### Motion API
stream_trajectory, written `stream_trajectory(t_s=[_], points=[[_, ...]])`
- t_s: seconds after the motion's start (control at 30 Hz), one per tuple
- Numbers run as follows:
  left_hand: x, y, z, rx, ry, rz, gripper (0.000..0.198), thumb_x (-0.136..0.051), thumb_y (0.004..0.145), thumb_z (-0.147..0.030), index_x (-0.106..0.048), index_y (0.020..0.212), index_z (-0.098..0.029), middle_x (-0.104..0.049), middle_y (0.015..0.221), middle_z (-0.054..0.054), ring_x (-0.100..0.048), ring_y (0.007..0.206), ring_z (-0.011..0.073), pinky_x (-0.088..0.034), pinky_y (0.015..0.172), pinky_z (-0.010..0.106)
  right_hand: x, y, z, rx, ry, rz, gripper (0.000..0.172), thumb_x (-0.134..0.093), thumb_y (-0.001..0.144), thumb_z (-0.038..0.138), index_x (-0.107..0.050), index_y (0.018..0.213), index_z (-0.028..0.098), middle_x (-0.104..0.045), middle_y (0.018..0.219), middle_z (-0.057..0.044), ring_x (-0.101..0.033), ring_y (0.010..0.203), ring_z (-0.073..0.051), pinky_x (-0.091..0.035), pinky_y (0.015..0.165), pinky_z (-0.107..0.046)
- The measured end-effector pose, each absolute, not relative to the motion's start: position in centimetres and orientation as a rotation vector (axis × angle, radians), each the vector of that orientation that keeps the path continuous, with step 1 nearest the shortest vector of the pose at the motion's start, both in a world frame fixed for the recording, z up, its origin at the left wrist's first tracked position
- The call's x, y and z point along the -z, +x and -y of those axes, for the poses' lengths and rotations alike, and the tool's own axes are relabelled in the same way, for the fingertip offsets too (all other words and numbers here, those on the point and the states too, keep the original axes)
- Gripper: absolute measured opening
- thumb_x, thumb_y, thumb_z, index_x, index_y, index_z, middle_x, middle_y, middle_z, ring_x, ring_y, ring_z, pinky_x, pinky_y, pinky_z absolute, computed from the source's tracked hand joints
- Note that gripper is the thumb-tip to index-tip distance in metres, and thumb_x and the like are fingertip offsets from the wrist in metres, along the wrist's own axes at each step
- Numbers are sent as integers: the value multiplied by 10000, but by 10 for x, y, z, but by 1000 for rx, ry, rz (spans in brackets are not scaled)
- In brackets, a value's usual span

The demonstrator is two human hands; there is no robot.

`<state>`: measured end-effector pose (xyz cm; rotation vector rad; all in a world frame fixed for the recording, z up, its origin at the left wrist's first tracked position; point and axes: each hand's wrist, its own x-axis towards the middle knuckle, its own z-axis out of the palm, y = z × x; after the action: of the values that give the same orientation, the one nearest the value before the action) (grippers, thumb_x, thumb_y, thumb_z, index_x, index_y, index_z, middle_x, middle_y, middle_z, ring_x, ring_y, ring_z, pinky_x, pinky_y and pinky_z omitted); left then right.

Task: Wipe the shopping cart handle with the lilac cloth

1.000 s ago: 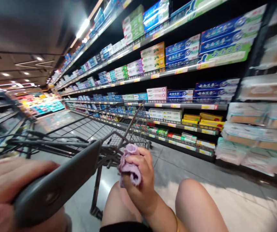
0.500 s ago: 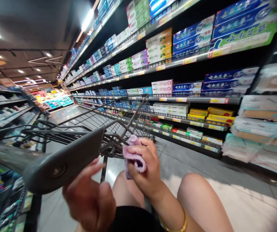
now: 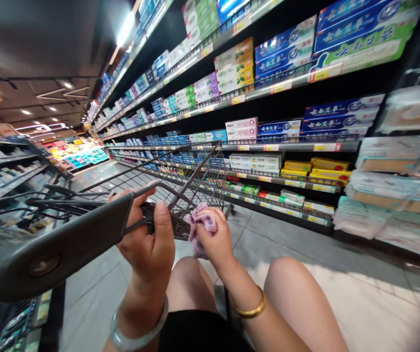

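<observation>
A shopping cart (image 3: 180,195) with a dark wire basket stands in front of me, its grey plastic handle end (image 3: 85,234) reaching in from the left. My left hand (image 3: 145,234) is hooked round the cart's metal bar just past that handle end, thumb raised and apart; some of the fingers are hidden behind the bar. In my right hand (image 3: 217,237) is a crumpled light-purple cloth (image 3: 197,234), bunched in the closed fingers. The cloth lies against the lower metal frame of the cart, near the basket's closest corner.
Shelves (image 3: 268,146) of boxed goods run along the right side of the aisle. Plastic-wrapped packs (image 3: 386,190) are stacked at the far right. Another shelf (image 3: 8,166) stands on the left. My knees (image 3: 290,283) are bent above the tiled floor (image 3: 257,239).
My left hand has moved up from beneath the handle end and taken hold of the cart's bar. The cloth is more crumpled in my right hand. The handle appears lower and farther left.
</observation>
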<state>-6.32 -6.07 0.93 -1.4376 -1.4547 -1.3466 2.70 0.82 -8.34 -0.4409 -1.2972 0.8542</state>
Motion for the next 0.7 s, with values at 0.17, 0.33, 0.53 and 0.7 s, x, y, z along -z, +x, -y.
stream_trajectory(t_s=[0.17, 0.33, 0.53, 0.7], points=[[-12, -64, 63, 1274, -1453, 1399, 237, -544, 992, -306, -693, 1149, -210, -687, 1155, 105, -617, 1211, 279, -440, 1118, 513, 71, 35, 4, -802, -300, 1331, 230, -654, 818, 194, -713, 1027, 270, -696, 1080, -48, -648, 1088, -215, -542, 960, -382], [-16, -61, 67, 1258, -1454, 1411, 126, -533, 992, -280, -646, 1017, -230, -692, 1086, 74, -617, 1178, 265, -426, 1117, 515, 93, 21, -11, -768, -396, 1297, 183, -646, 822, 191, -710, 981, 255, -683, 1040, -49, -660, 1037, -209, -548, 911, -365], [-13, -63, 63, 1293, -1429, 1410, 134, -515, 1003, -297, -642, 1003, -256, -692, 1073, 63, -624, 1180, 265, -456, 1088, 516, 95, 20, -6, -806, -509, 1283, 170, -630, 837, 203, -706, 980, 254, -676, 1039, -50, -660, 1029, -207, -553, 933, -382], [-14, -64, 63, 1310, -1414, 1391, 129, -518, 1000, -304, -645, 996, -278, -699, 1036, 51, -629, 1181, 272, -464, 1085, 541, 84, 31, 6, -679, -295, 1420, 284, -669, 832, 247, -689, 1114, 275, -681, 1133, -63, -641, 1111, -229, -557, 961, -411]])
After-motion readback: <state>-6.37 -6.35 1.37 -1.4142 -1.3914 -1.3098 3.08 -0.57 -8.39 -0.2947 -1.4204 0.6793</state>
